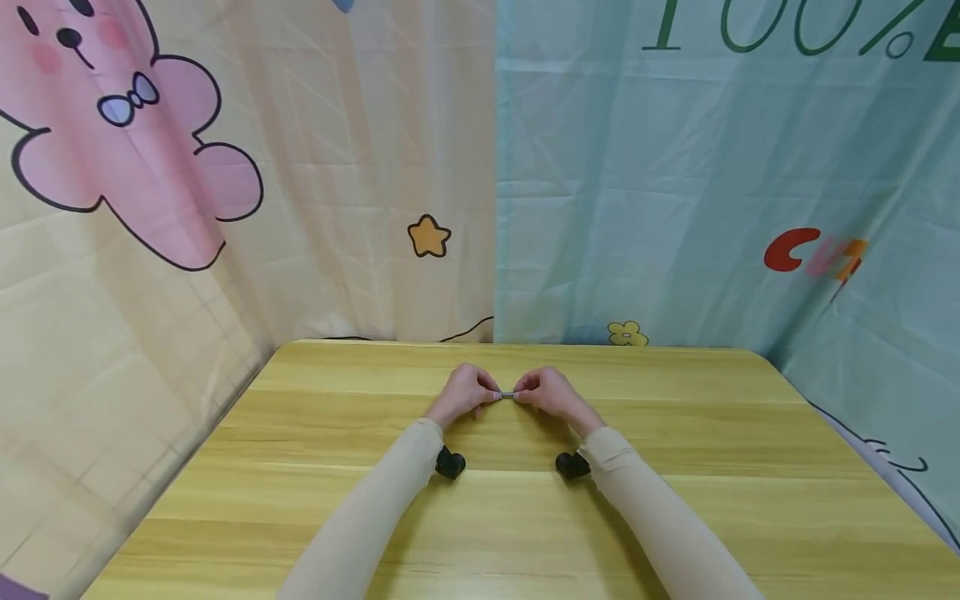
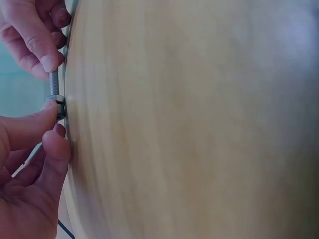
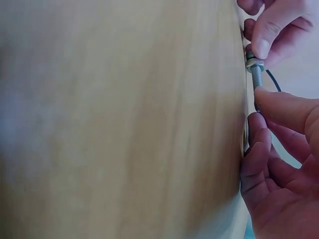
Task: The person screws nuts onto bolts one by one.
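A small grey metal bolt (image 1: 507, 395) spans the gap between the two hands over the far half of the table. My left hand (image 1: 467, 393) pinches its thick end between thumb and fingers. Beside those fingertips a hex nut (image 2: 56, 99) sits around the shaft, also showing as a shiny nut (image 3: 255, 64) in the right wrist view. From the other side, my right hand (image 1: 553, 395) pinches the threaded shaft (image 3: 256, 77) near its tip. The fingertips of both hands hide the bolt's ends.
Below the hands lies a wooden table (image 1: 510, 533) with light yellow grain. Printed curtains (image 1: 360, 167) hang behind it and at both sides. A black wrist camera (image 1: 450, 462) is strapped under the left sleeve, and another black camera (image 1: 572, 465) under the right.
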`<state>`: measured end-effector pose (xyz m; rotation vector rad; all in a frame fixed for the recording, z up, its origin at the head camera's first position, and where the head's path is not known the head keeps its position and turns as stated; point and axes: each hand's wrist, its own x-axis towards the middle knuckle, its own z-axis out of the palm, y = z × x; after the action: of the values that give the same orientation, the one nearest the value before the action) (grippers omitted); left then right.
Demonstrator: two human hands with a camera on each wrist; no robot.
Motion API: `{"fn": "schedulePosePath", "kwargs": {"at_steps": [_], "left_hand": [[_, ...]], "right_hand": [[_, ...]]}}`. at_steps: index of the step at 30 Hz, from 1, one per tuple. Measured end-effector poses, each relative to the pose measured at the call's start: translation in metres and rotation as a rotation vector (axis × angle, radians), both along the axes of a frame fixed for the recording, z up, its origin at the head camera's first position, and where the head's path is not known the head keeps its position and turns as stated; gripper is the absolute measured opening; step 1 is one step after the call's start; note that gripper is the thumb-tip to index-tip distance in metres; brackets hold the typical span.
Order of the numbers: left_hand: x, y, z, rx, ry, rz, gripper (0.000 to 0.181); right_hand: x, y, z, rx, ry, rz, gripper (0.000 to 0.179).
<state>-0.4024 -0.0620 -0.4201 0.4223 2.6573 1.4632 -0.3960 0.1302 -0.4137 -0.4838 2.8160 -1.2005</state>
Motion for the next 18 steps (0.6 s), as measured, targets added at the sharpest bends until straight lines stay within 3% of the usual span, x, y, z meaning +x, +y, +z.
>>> {"fn": "schedulePosePath", "kwargs": {"at_steps": [18], "left_hand": [[0.0062,-0.0012,0.0021,-0.004,-0.039,-0.045,0.006]], "right_hand": [[0.0047,-0.0013,0.0016,0.065,-0.007,-0.016,0.004]]}}
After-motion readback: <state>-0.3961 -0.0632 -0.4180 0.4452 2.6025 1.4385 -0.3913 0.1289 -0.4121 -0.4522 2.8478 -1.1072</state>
